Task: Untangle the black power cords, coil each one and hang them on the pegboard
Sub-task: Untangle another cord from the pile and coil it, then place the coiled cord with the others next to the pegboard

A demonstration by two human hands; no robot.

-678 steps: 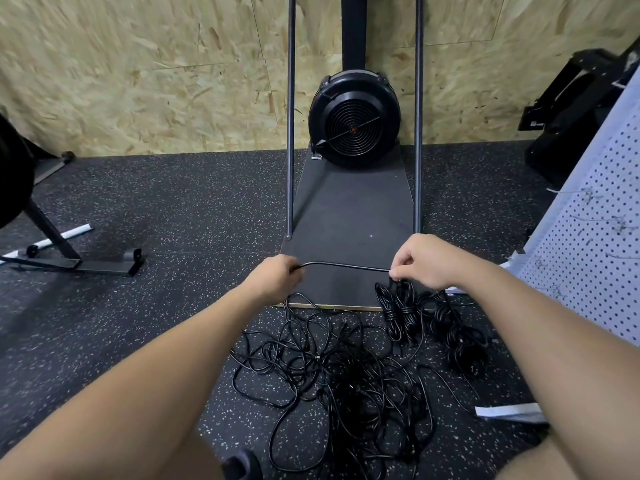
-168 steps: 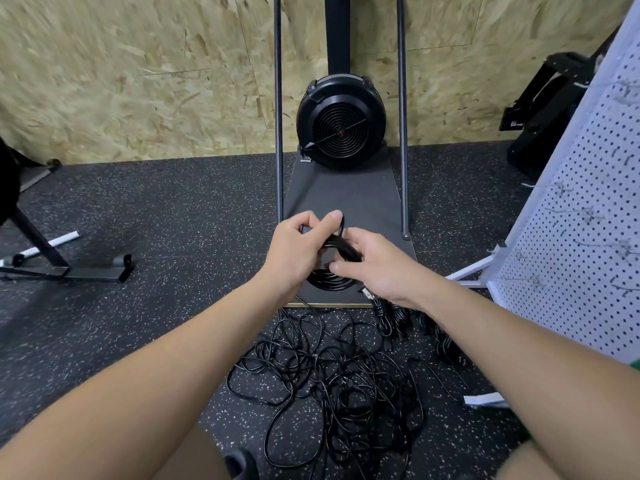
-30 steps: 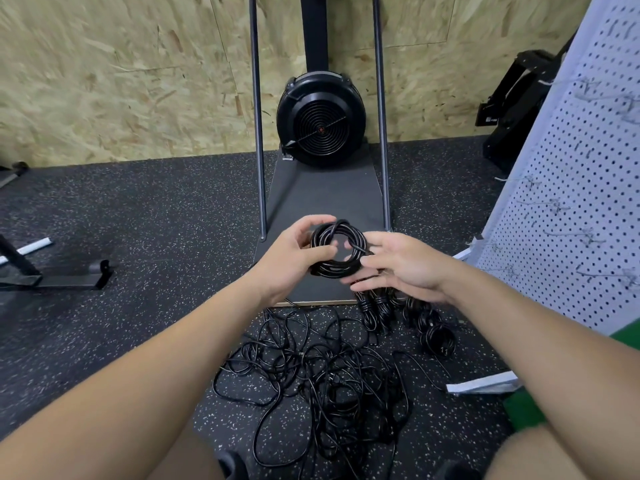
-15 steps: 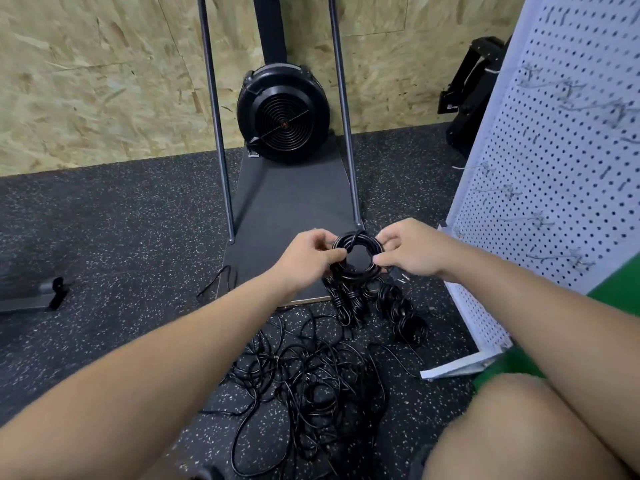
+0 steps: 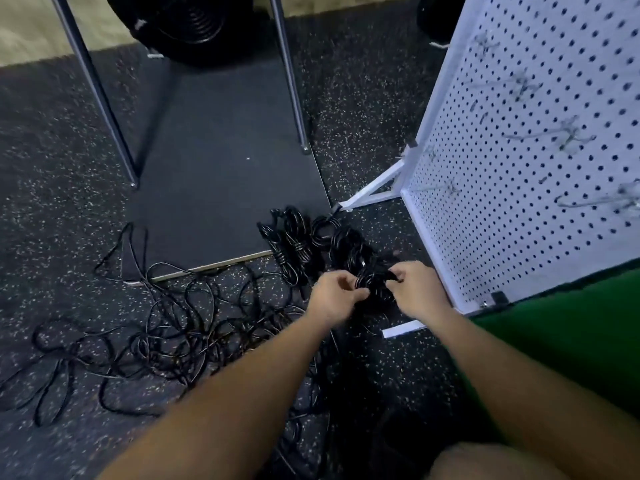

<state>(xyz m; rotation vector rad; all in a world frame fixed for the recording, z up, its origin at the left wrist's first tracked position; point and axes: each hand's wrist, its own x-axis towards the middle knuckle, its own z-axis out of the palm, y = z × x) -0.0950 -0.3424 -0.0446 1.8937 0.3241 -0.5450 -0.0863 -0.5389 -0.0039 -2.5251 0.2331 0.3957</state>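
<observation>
Left hand (image 5: 334, 299): forearm reaches in from the lower left, extended forward and low over the floor (image 5: 363, 109). Fingers curled, gripping the left side of the coil (image 5: 374, 284). Knuckles up, thumb side toward the coil.

Right hand (image 5: 417, 289): forearm enters from the lower right, wrist bent slightly inward. Fingers curled, pinching the right side of the coil, close to the pegboard (image 5: 526, 161).

Coil: small round bundle of black cord, held between both hands, near the lower left corner of the pegboard. Whether it touches the floor cannot be told; the frame is blurred.

Bundles (image 5: 294, 242): several wound black cords lying on the floor left of the pegboard, just beyond the hands, touching one another; some overlap the near right corner of the mat (image 5: 214, 174).

Tangle (image 5: 173, 334): loose black cords spread over the floor well left of the pegboard, partly under the left forearm, one loop lying on the mat's near left edge.

Pegboard: white, perforated, standing upright on white feet, with metal hooks (image 5: 554, 133) fitted; no cord on the hooks in view.

Mat: dark board on the floor left of the pegboard, with two metal poles (image 5: 291, 84) rising from it and a black fan (image 5: 187, 26) at its far end.

Green garment (image 5: 571, 334): below the pegboard, at the right edge.
</observation>
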